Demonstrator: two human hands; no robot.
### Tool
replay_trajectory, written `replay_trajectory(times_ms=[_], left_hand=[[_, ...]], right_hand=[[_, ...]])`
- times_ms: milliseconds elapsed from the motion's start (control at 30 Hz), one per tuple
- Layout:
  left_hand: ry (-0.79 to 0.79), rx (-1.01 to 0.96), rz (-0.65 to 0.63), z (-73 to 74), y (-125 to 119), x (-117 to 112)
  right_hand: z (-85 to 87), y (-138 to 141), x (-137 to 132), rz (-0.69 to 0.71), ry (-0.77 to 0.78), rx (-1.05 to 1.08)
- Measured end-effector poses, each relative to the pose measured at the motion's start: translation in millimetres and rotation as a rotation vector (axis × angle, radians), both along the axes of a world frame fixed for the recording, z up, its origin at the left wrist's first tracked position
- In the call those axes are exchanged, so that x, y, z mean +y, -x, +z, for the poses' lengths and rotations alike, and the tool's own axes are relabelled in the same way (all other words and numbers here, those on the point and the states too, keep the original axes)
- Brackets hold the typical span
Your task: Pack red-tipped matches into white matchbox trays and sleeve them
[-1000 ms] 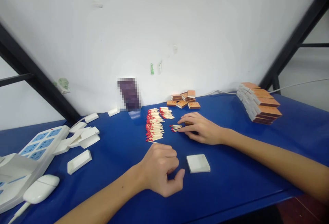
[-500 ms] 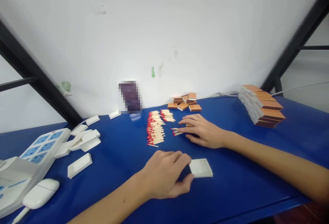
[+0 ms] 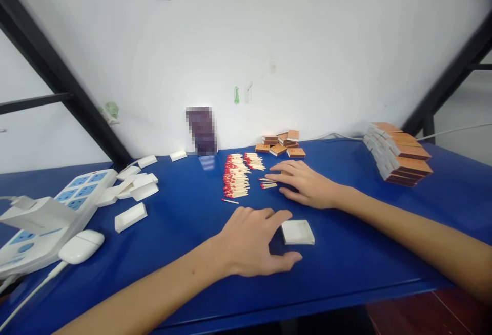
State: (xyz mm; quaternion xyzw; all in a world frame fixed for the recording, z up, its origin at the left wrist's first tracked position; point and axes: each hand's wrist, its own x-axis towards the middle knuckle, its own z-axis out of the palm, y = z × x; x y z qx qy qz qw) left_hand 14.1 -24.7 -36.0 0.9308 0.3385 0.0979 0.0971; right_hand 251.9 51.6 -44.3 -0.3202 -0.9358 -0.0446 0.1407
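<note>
Taking the open white tray (image 3: 298,232) as the clock centre, we locate it flat on the blue table (image 3: 192,222), hollow side up. At 9 o'clock we find the left hand (image 3: 253,245), palm down, with thumb and index finger spread wide at the tray's near-side corner; the gap between them is vacant, and we cannot tell whether the index fingertip touches the rim. At 12 o'clock we find the right hand (image 3: 307,184), palm down, fingers fanned and slightly bent. A small row of matches (image 3: 269,185) lies at its thumb and index fingertip, at 11 o'clock from the tray. An orange-brown object (image 3: 285,173) shows between its fingers; we cannot tell whether the hand grips it. At 10 o'clock we note the large match pile (image 3: 236,177), red heads left, with a smaller match group (image 3: 254,161) beside its upper end. Orange matchboxes (image 3: 296,152) sit near the wall at 12 o'clock, and a matchbox stack (image 3: 411,163) stands at 2 o'clock. Well apart, at 9 o'clock, we see further white trays (image 3: 131,217) beside a power strip (image 3: 84,186).
</note>
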Motion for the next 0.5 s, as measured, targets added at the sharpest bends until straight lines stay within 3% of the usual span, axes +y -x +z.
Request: replay_trajectory(times_ms=[200, 400, 500], left_hand=[[-0.056, -0.060, -0.056, -2.3, 1.7, 3.5], [-0.112, -0.063, -0.114, -0.4, 9.3, 12.2], [-0.166, -0.135, -0.059, 1.4, 21.4, 27.5]], right_hand=[[1.1, 0.8, -1.4, -0.081, 0.035, -0.056], [0.7, -1.0, 0.5, -0.042, 0.066, -0.017], [1.3, -1.5, 0.4, -0.008, 0.074, -0.002]])
